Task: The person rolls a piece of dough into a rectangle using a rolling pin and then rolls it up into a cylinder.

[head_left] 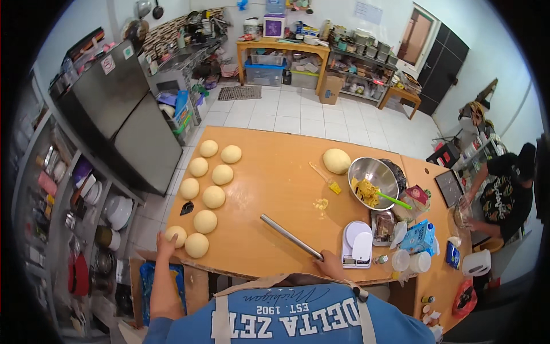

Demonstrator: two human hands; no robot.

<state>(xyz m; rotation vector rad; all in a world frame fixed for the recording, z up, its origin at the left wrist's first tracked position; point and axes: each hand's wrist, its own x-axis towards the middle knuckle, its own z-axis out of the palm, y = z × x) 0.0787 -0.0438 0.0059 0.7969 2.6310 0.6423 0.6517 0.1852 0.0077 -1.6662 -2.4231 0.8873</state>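
Two loose columns of smooth, pale dough balls sit at the left of the wooden table. My left hand is at the nearest ball of the outer column, its fingers around the near side of that dough ball. Close beside it rests another dough ball. At the table's near edge my right hand is closed round one end of a metal rolling pin. The pin slants away to the left, over the tabletop. Part of the left fingers is hidden by the hand.
To the right are a larger dough lump, a brush, a steel bowl of yellow filling with a green-handled spatula, and a white kitchen scale. Cartons and jars crowd beyond. Another person works at the far right.
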